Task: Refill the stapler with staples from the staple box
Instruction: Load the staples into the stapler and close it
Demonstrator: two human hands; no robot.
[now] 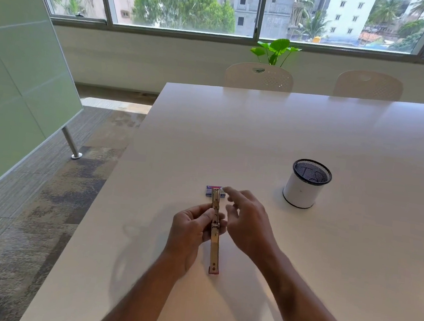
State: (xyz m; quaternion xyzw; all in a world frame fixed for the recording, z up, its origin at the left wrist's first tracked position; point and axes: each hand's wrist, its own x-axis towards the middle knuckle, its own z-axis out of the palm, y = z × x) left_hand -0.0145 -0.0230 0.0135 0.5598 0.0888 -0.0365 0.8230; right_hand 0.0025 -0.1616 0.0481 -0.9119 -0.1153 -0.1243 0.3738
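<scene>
A metal stapler (214,247) with a pink end lies opened out flat, stretched lengthwise above the white table (287,131). My left hand (190,232) grips it at the hinge, fingers curled round its middle. My right hand (247,221) hovers just right of the stapler with fingers loosely spread and holds nothing. A small purple staple box (210,191) lies on the table just beyond the stapler's far tip, partly hidden by it.
A white pen holder (305,185) with a black mesh inside stands to the right on the table. Two white chairs (259,76) and a green plant (276,50) are at the far edge. The table's left edge drops to carpet.
</scene>
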